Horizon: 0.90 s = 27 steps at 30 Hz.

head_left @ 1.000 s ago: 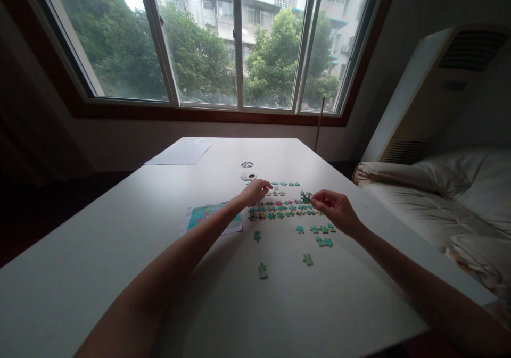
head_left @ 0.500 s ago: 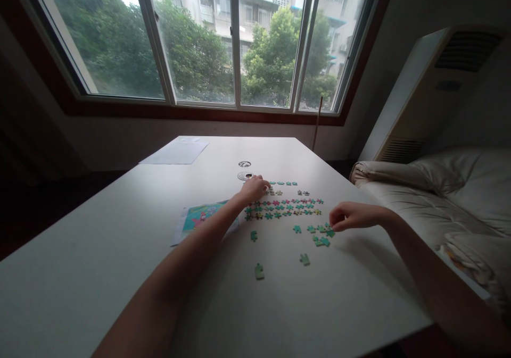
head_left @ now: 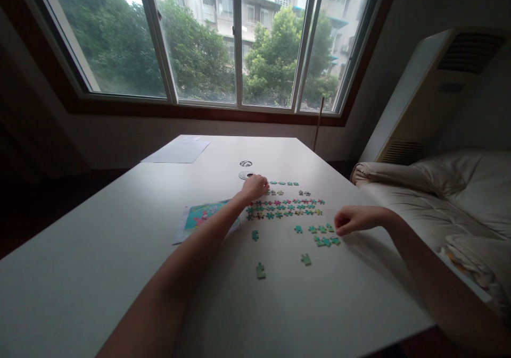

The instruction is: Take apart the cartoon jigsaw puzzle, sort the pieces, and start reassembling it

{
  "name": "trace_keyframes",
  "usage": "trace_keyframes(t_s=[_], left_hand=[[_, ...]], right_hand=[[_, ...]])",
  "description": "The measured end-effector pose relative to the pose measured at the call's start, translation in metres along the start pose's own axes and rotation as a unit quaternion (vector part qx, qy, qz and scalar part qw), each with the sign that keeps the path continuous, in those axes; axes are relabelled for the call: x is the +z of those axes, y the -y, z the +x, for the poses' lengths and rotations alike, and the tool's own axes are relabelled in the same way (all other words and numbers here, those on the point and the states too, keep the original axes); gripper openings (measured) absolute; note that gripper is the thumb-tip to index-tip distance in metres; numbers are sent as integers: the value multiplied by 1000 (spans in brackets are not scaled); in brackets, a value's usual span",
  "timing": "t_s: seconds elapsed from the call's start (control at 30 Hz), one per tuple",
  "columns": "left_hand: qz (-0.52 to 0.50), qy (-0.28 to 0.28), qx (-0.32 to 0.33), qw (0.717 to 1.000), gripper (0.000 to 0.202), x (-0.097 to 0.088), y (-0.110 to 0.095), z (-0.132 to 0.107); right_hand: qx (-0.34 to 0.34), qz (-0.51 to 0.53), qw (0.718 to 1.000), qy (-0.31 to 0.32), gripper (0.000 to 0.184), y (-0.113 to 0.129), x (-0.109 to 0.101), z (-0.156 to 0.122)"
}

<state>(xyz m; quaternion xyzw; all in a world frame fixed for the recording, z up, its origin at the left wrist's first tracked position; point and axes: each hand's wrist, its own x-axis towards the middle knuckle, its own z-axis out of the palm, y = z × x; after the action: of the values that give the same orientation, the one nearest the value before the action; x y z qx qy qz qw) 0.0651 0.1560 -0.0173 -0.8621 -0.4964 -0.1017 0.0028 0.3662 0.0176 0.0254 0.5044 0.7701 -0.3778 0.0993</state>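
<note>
My left hand (head_left: 254,188) rests beyond the picture sheet (head_left: 195,217), at the left end of the upper rows of jigsaw pieces (head_left: 280,192). Its fingers are bent and closed, and whatever is under the fingertips is hidden. To the right, my right hand (head_left: 357,219) has its fingers closed, tips down at the edge of a green jigsaw piece (head_left: 335,240). That piece lies at the end of a short row of green pieces (head_left: 322,242). Just above it runs another short row of pieces (head_left: 317,229).
Loose green pieces lie nearer me: one at lower left (head_left: 261,271), one at lower right (head_left: 305,259), one below the rows (head_left: 255,235). White paper (head_left: 175,151) lies at the table's far left. A sofa (head_left: 427,188) flanks the table (head_left: 99,230) on the right.
My right hand has shifted slightly right and down, and the piece at its fingertips now lies at the end of the lower short row. My left hand has hardly moved.
</note>
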Motion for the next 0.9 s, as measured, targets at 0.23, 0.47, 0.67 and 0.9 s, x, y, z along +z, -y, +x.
trace_keyframes(t_s=[0.23,0.47,0.67,0.9], left_hand=[[0,35,-5,999,26,3,5,10],[-2,58,-1,998,27,0,3,13],[1,67,-7,998,27,-2,1,16],[6,74,0,997,26,-3,3,18]], right_hand=[[-8,0,1000,-18,44,3,-2,-1],[-28,-2,999,-35,44,11,0,0],[-63,10,995,-75,41,21,-1,0],[-74,3,992,-103,41,21,0,3]])
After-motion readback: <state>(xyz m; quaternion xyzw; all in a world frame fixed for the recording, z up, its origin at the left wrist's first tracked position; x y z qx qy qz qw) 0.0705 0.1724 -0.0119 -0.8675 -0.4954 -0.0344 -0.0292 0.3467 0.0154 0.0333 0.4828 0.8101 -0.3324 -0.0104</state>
